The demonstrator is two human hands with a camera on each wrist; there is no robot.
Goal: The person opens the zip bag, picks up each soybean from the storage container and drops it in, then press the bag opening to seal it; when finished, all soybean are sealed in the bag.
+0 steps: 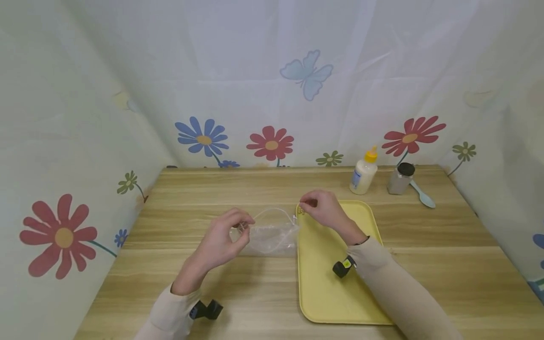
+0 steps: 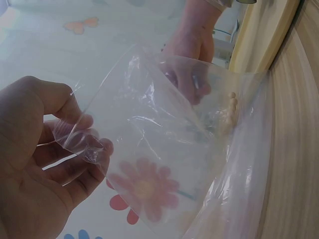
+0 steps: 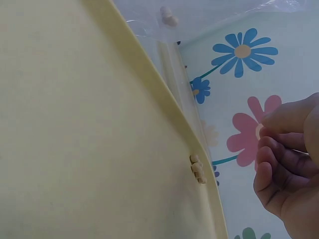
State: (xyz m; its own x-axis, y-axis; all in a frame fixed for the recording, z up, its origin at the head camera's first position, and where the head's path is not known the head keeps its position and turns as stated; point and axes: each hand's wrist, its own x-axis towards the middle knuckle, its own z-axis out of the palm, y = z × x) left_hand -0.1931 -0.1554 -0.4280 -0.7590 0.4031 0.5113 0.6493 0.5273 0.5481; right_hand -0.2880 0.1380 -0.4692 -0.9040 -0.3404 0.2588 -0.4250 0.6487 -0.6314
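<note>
On the wooden desk (image 1: pixel 263 283), set inside a curtain printed with flowers, a yellow tray (image 1: pixel 331 283) lay to the person's right, with a glue bottle (image 1: pixel 363 172), a dark-capped jar (image 1: pixel 401 178) and a pale blue spoon (image 1: pixel 423 194) standing well behind it. Just left of the tray's near-left rim, a clear plastic bag (image 1: pixel 272 236) was lifted off the desk, its mouth turned toward the tray. The left hand (image 1: pixel 223 241) pinched a crumpled corner of the bag between thumb and fingertips, holding the film up and open; the left wrist view showed the right hand through the plastic. The right hand (image 1: pixel 323 208) hovered over the tray's far-left corner with its fingers curled together, seemingly pinching something small, though what it held could not be made out. A few small wooden beads (image 3: pixel 198 168) sat at the tray's rim beside the bag's edge, and another bead (image 3: pixel 169 19) rested against the plastic.

By my judgement, the step in hand was loading beads into the bag. The next move called for keeping the mouth spread and carrying the pinched item squarely over the opening before release.
</note>
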